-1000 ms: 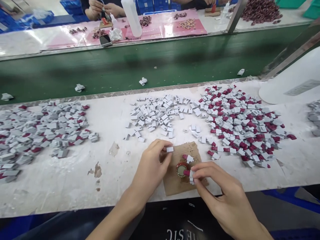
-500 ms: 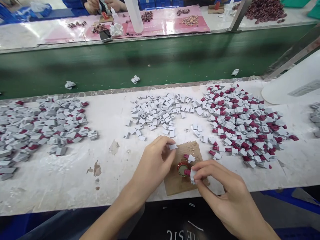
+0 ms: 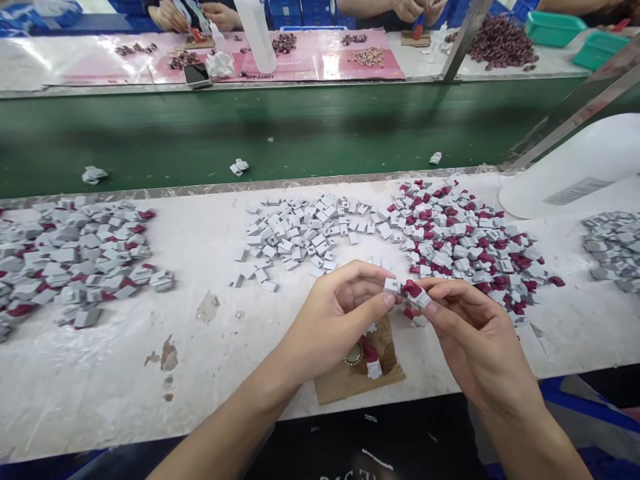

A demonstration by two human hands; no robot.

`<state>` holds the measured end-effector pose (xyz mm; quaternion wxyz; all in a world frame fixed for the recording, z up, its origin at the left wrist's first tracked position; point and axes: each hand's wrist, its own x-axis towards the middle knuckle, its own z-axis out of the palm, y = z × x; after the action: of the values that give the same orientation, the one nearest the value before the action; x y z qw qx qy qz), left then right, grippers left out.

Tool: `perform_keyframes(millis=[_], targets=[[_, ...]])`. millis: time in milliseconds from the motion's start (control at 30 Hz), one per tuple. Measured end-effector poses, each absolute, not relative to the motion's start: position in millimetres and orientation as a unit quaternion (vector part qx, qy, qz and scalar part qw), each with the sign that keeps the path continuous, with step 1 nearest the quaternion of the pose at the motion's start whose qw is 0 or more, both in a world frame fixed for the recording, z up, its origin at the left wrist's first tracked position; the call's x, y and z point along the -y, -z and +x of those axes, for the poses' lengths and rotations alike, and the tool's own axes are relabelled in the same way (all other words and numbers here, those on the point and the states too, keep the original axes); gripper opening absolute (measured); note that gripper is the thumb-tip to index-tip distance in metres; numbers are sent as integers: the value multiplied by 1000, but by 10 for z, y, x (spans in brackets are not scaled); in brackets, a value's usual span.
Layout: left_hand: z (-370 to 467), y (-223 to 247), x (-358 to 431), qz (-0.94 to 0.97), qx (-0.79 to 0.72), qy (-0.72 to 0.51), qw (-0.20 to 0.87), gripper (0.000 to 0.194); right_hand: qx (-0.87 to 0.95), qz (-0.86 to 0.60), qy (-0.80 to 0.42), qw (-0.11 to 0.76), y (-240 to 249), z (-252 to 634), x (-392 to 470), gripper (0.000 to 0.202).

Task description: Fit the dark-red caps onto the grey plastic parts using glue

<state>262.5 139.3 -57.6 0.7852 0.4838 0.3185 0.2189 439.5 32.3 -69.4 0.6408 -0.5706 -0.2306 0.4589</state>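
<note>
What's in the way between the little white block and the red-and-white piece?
Nothing visible. The left hand holds the white block close beside the red-and-white piece in the right hand.

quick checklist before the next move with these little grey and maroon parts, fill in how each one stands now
1. Left hand has hold of the light grey block: ok, between thumb and fingers.
2. Right hand has hold of the grey-and-maroon part: ok, maroon end towards the block.
3. Block and held part touching: cannot tell, they are too close together.
4. Bottle cap fully in view: not ok, the left hand covers some of it.
5. Cardboard free of loose parts: not ok, a second maroon-and-grey part lies beside the cap.
</note>
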Motion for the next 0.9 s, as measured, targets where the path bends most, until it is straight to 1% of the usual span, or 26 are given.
perform_keyframes(millis=[133,333,500,600,700,800,867,900], targets=[[2631,620,-1378,491,-331,-219,776,21,246,-586,-433,640,739,4404,-302,14],[2629,642,-1361,503,-334,-207,770,17,283,-582,-442,622,808,4417,-284,9],[2621,650,-1350,514,-331,-205,765,14,349,-574,-440,596,817,4458,-288,15],[2610,646,-1380,532,-322,-201,757,15,355,-563,-460,587,792,4490,-333,14],[2611,620,-1486,563,-311,-188,742,12,352,-555,-483,579,772,4527,-419,14],[2667,569,-1729,634,-298,-193,687,10,369,-551,-476,578,723,4605,-610,14],[2766,540,-1995,700,-295,-198,620,11,420,-573,-445,545,655,4709,-856,14],[2838,534,-2160,722,-301,-205,588,12,450,-601,-409,518,615,4779,-1025,17]])
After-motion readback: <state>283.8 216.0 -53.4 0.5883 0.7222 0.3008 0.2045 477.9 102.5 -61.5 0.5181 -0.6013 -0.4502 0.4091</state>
